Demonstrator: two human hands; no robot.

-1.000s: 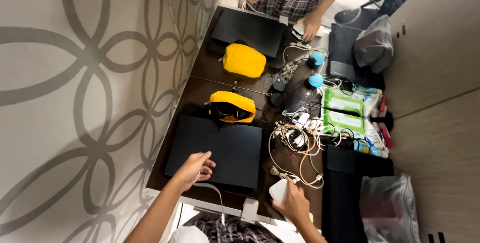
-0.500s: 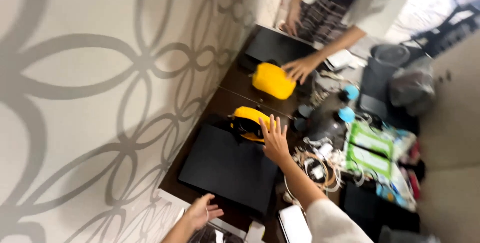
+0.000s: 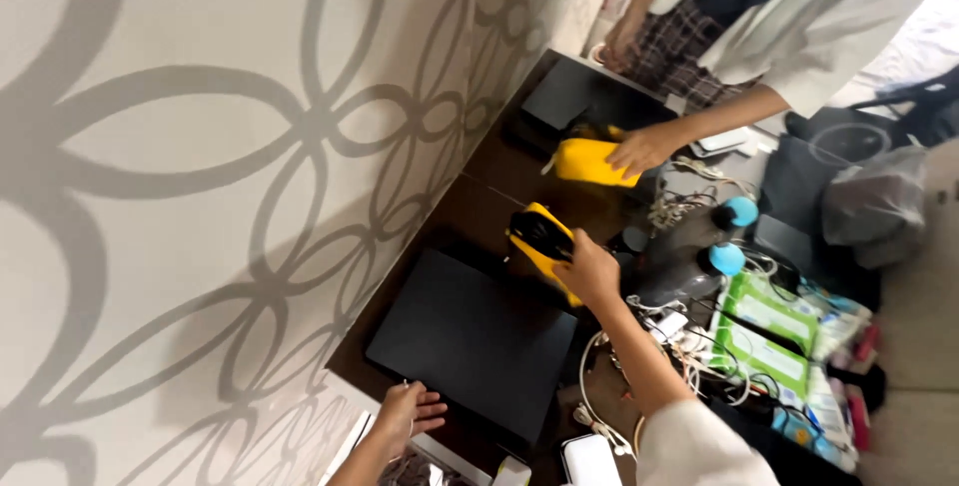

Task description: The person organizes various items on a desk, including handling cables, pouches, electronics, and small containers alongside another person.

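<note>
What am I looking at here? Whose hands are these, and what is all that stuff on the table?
There is no machine. A person wears a camera on their head, so you look down at their own two hands. The right hand has a grip on a yellow pouch. The left hand rests at the near edge of the dark table, beside a flat black laptop. The hand farther off belongs to another person, who touches a second yellow pouch. Tangled cables and green packets lie to the right.

Yellow pouch point(image 3: 540, 237), open and tilted, beside closed black laptop point(image 3: 470, 342).
</note>
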